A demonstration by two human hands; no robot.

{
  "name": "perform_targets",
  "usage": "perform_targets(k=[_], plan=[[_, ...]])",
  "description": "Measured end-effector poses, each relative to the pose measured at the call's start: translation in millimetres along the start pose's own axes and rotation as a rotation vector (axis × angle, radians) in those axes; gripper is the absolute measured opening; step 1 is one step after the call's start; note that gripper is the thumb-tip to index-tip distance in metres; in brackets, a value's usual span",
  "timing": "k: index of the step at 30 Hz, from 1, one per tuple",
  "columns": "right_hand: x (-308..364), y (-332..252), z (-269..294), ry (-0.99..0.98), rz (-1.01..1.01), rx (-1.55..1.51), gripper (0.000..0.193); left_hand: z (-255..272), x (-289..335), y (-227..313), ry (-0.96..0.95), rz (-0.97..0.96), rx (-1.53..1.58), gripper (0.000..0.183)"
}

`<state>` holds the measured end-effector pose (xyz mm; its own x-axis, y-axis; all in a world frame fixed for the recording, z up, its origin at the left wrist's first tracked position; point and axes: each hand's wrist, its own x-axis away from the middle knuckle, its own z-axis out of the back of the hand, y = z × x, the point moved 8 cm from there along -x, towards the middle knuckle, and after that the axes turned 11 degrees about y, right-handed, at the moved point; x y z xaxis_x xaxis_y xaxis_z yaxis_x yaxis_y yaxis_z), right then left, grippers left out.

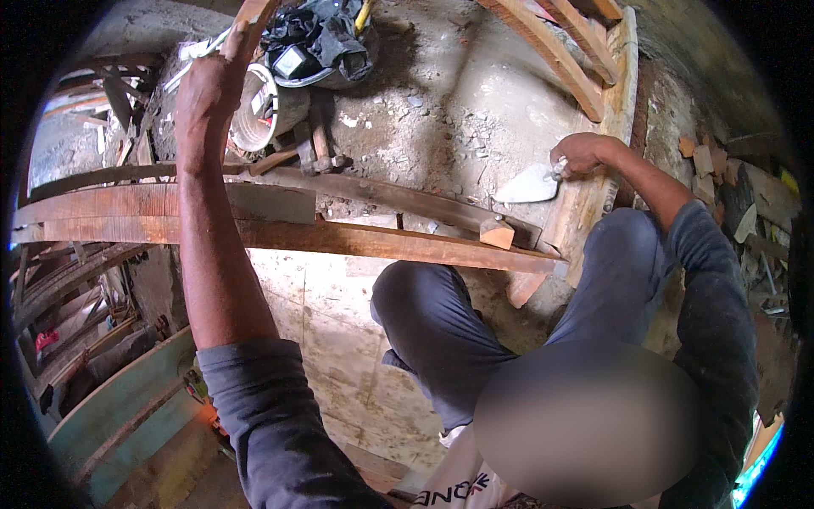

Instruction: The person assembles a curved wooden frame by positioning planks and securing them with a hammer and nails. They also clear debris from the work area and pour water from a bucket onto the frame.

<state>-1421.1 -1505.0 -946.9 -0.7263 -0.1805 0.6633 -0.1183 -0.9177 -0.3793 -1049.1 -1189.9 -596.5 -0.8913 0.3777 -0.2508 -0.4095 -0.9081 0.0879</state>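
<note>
At the upper left, my left hand (210, 89) is closed round an upright wooden bar (253, 14), which runs out of view at the top edge. Off to the right, my right hand (582, 155) holds a white, roughly triangular piece (527, 185); whether it is a cloth, a bag or a blade I cannot tell. That hand is over a pale wooden beam (625, 89) that runs up the right side. My left forearm passes above a long reddish wooden beam (407, 244) lying across the scene in front of my knees.
A bucket (270, 119) stands near my left hand, beside a tub filled with dark plastic (326, 38). A hammer (320, 140) lies close below them. Curved wooden slats (551, 51) join the right beam. Broken bricks (708, 161) lie far right, and a green board (127, 407) lower left.
</note>
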Motion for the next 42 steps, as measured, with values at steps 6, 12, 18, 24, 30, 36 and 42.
perform_targets(k=[6, 12, 18, 24, 30, 36, 42], plan=[[-48, 5, -34, -0.187, -0.122, 0.534, 0.028, 4, 8, 4, -0.017, 0.024, 0.037, 0.094], [-130, -47, 5, 0.005, 0.006, 0.523, 0.032, 9, 12, 7, -0.073, 0.057, 0.033, 0.095], [-174, -98, 67, 0.178, -0.002, 0.248, 0.029, 15, 17, 12, 0.003, 0.000, 0.042, 0.092], [-152, -101, 76, 0.022, -0.057, 0.314, 0.039, 6, 9, 2, -0.018, 0.029, 0.082, 0.093], [-112, -47, 41, 0.046, -0.117, 0.568, 0.030, -10, -14, -9, -0.046, -0.020, 0.125, 0.096], [-111, -9, 20, -0.196, -0.132, 0.579, 0.018, -6, -8, -8, -0.015, -0.007, -0.018, 0.098], [-176, -26, 64, 0.032, -0.185, 0.390, 0.023, -3, -6, -2, -0.059, 0.048, 0.000, 0.097]])
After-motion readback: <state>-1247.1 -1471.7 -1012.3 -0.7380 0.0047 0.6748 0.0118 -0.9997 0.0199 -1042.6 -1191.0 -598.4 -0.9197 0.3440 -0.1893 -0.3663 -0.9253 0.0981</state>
